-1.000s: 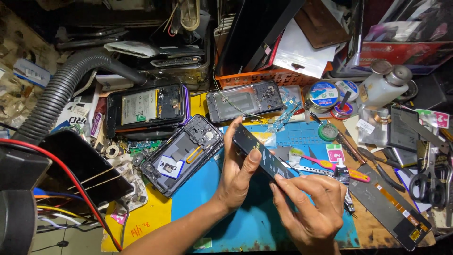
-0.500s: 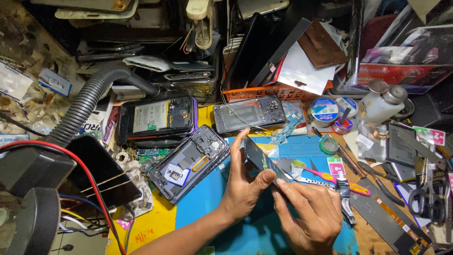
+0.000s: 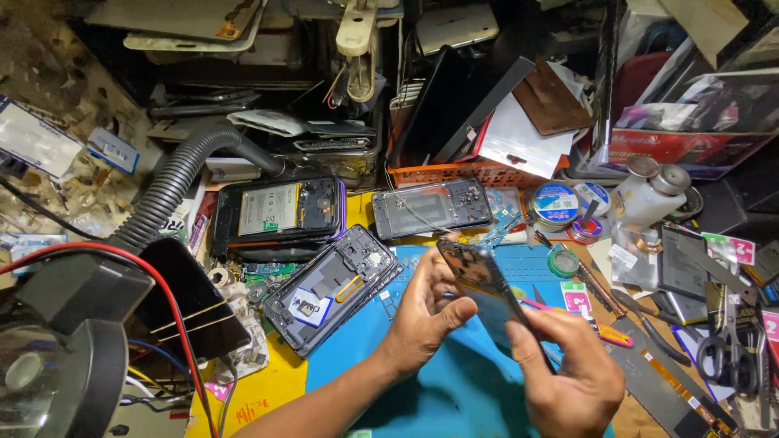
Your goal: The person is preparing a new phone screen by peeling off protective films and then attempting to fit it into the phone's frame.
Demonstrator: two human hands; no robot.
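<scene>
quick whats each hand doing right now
Left hand: closed on the phone panel, thumb and fingers gripping its upper part.
Right hand: closed on the same phone panel, pinching its lower end.

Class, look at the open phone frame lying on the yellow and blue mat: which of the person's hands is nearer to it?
Left. The left hand sits just right of the open phone frame, holding the phone panel; the right hand grips the panel farther right.

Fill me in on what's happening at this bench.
A person is holding a thin phone panel in both hands over a blue work mat. The left hand pinches its upper end and the right hand has a grip on the lower end. Three opened phone bodies lie on the crowded bench beside a grey hose.
</scene>
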